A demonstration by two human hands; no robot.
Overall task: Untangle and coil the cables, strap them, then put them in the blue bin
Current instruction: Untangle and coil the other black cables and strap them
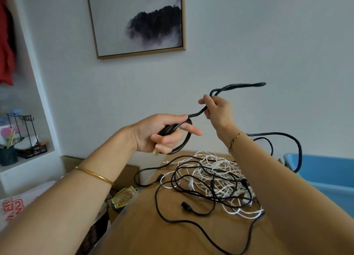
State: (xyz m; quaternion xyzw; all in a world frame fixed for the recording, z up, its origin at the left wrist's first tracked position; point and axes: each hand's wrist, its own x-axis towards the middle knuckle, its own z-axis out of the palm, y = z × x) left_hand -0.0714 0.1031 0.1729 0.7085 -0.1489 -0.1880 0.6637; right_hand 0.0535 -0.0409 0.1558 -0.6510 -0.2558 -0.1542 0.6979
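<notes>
the black cable [169, 129] coil is clamped in left hand [151, 135] fingers [191, 129]; its run just beyond (light, springy, judged apt to unwind) is pinched by right hand [218, 109] fingers.

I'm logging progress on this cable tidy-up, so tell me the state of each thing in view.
Left hand: grips the coiled loops of the thick black cable.
Right hand: pinches that cable's loose run, raised.
Thick black cable: partly coiled, no strap seen.
Cable pile: tangled on the table.
Blue bin: open-topped, inside mostly unseen.
</notes>
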